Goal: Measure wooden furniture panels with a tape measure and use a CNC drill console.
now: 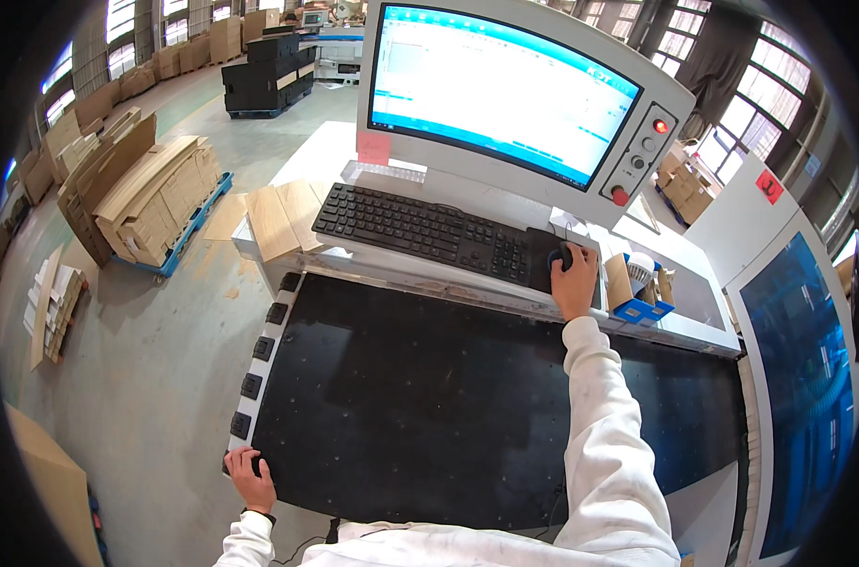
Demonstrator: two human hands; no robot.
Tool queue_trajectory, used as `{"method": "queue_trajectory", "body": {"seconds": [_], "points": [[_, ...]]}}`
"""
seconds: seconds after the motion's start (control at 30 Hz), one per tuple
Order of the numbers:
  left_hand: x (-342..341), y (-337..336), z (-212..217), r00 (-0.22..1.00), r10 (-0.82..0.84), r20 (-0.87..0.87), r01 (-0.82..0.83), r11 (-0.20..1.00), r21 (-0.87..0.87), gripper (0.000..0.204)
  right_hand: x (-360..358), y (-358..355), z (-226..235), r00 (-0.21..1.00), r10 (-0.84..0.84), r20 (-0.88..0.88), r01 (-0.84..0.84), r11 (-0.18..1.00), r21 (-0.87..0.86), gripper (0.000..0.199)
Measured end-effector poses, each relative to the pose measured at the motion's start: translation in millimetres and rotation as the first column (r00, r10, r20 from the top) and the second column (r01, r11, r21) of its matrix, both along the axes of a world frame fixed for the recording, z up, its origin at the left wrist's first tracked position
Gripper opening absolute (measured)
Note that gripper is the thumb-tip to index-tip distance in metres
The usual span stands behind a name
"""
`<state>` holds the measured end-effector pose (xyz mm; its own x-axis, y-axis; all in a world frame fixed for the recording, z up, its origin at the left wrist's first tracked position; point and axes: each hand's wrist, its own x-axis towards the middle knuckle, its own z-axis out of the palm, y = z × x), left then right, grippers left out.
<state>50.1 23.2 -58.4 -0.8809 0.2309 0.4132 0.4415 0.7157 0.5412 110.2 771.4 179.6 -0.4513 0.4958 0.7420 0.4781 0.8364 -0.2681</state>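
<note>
My right hand (575,282) reaches forward across the black work surface (401,397). Its fingers are curled over a dark computer mouse (563,255) on a black pad, at the right end of the black keyboard (420,230). Above the keyboard a lit monitor (505,90) shows a mostly white window with blue bands. Down at the near left corner of the work surface, my left hand (251,482) bends its fingers round the edge, where a dark block partly shows between thumb and fingers.
Several black blocks (251,386) line the surface's left edge. Right of the mouse stands a blue box (642,307) with small items. A red button (620,196) sits on the monitor panel. Wooden boards (283,219) lie left of the keyboard; stacked panels (160,203) stand on a blue pallet.
</note>
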Motion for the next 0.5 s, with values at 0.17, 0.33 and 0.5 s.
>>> {"method": "queue_trajectory", "body": {"seconds": [0.17, 0.33, 0.5], "points": [[-0.1, 0.1, 0.0, 1.0, 0.002, -0.006, -0.002, 1.0, -0.001, 0.027, -0.4, 2.5, -1.8, 1.0, 0.007, -0.013, -0.007, 1.0, -0.001, 0.044], [0.2, 0.1, 0.8, 1.0, 0.002, -0.009, -0.002, 1.0, -0.004, 0.029, -0.9, 1.1, -1.1, 1.0, 0.002, -0.014, -0.003, 1.0, -0.007, 0.044], [0.1, -0.9, 0.2, 1.0, 0.0, -0.011, -0.001, 1.0, -0.013, 0.03, -1.5, -1.3, -0.7, 1.0, -0.004, -0.012, 0.004, 1.0, -0.001, 0.044]]}}
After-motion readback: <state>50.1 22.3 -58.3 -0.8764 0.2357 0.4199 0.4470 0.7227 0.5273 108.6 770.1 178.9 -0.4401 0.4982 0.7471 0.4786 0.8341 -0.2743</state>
